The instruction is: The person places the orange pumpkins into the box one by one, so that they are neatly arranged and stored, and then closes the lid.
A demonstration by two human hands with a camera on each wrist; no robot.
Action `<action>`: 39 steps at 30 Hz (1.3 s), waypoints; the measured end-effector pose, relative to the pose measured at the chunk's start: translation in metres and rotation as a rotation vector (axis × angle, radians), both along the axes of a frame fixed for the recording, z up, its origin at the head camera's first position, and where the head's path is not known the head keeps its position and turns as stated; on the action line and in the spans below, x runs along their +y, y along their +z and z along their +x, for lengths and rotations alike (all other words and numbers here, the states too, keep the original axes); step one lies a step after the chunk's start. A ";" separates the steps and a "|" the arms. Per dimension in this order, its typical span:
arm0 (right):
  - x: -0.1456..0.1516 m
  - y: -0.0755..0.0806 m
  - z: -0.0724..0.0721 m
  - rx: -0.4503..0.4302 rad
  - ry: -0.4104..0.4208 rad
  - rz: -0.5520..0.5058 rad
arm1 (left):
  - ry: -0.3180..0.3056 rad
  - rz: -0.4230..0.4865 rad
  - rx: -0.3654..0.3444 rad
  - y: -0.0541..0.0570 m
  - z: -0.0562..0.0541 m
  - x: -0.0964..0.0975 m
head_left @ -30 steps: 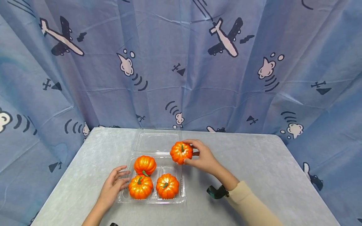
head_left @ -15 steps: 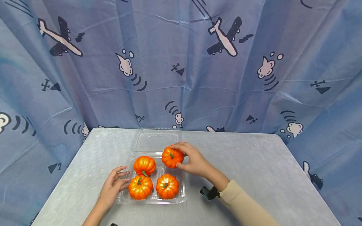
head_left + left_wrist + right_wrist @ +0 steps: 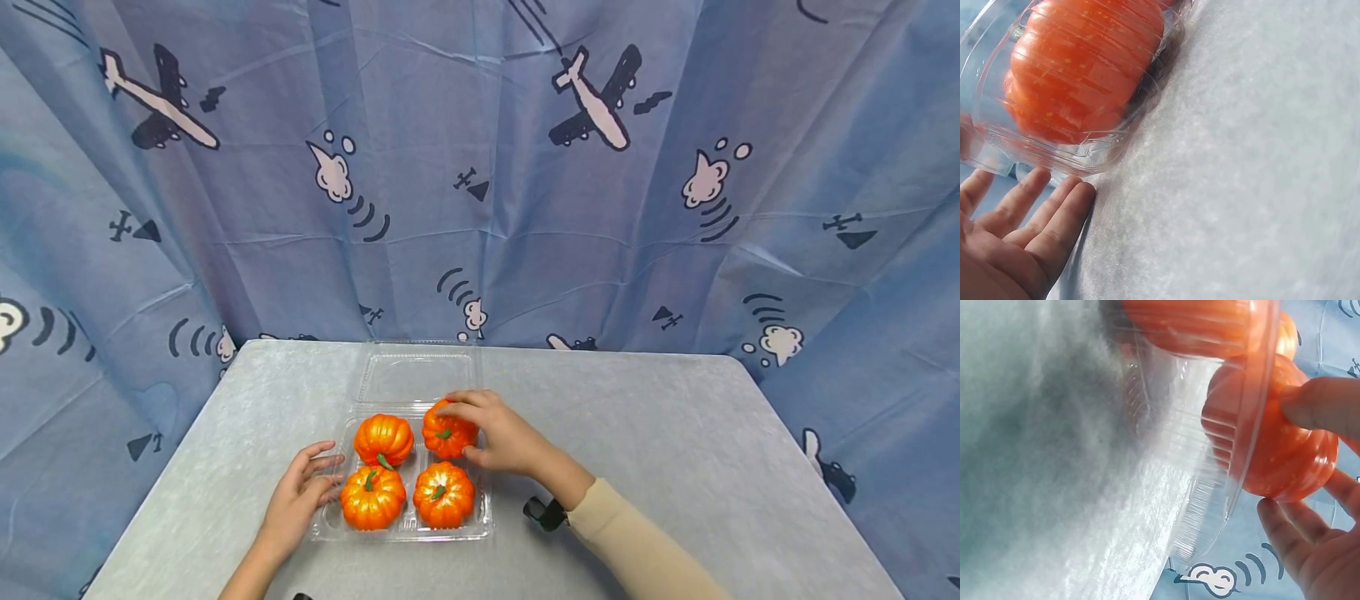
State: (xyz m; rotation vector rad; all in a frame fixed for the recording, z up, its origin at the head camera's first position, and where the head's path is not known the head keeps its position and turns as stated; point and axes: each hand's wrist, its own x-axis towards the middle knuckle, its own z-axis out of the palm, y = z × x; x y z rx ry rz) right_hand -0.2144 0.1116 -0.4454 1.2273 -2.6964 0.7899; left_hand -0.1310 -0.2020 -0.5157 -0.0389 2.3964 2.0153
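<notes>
My right hand [image 3: 501,435] grips a small orange pumpkin [image 3: 442,433] with a green stem at the back right compartment of a clear plastic clamshell box [image 3: 482,518]. In the right wrist view the thumb presses one side of this pumpkin [image 3: 1291,450] and the fingers lie along the other, its lower part inside the box wall. Three more pumpkins sit in the box: back left [image 3: 384,439], front left [image 3: 372,498] and front right [image 3: 444,495]. My left hand [image 3: 300,492] rests with fingers extended, fingertips right at the box's left side; the left wrist view shows them under the rim.
The transparent lid [image 3: 418,377] lies folded back behind the box on the grey cloth-covered table [image 3: 615,417]. A blue curtain [image 3: 420,208] printed with planes hangs along the table's back edge. A dark wrist device [image 3: 546,513] is strapped to the right wrist.
My right hand has carried the pumpkin left and toward me, from over the box's back right corner down into the back right compartment. The left hand stays in place.
</notes>
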 end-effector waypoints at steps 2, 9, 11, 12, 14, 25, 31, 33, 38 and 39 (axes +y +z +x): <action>0.000 0.000 0.000 0.005 0.011 0.006 | 0.000 -0.004 0.002 0.000 0.000 0.000; 0.000 -0.002 -0.001 -0.039 -0.004 0.013 | 0.000 -0.011 0.002 0.001 0.000 0.001; 0.000 -0.003 -0.001 -0.044 -0.010 0.015 | -0.001 -0.013 0.006 0.002 0.000 0.000; 0.001 -0.003 -0.002 -0.042 -0.010 0.014 | -0.001 -0.013 0.008 0.002 0.000 0.000; 0.001 -0.004 -0.002 -0.037 -0.009 0.008 | -0.001 -0.016 0.011 0.002 0.000 0.001; 0.002 -0.005 -0.002 -0.075 0.001 -0.061 | 0.003 -0.015 0.000 0.003 0.000 0.001; 0.000 -0.006 -0.003 -0.124 -0.001 -0.123 | 0.003 -0.017 0.004 0.003 0.000 0.001; -0.001 -0.006 -0.003 -0.119 -0.009 -0.133 | 0.003 -0.013 0.004 0.003 0.000 0.001; -0.003 -0.005 -0.003 -0.106 -0.034 -0.142 | 0.003 -0.006 -0.004 0.003 0.001 0.001; -0.003 -0.006 -0.003 -0.106 -0.039 -0.142 | 0.002 -0.004 -0.006 0.003 0.001 0.001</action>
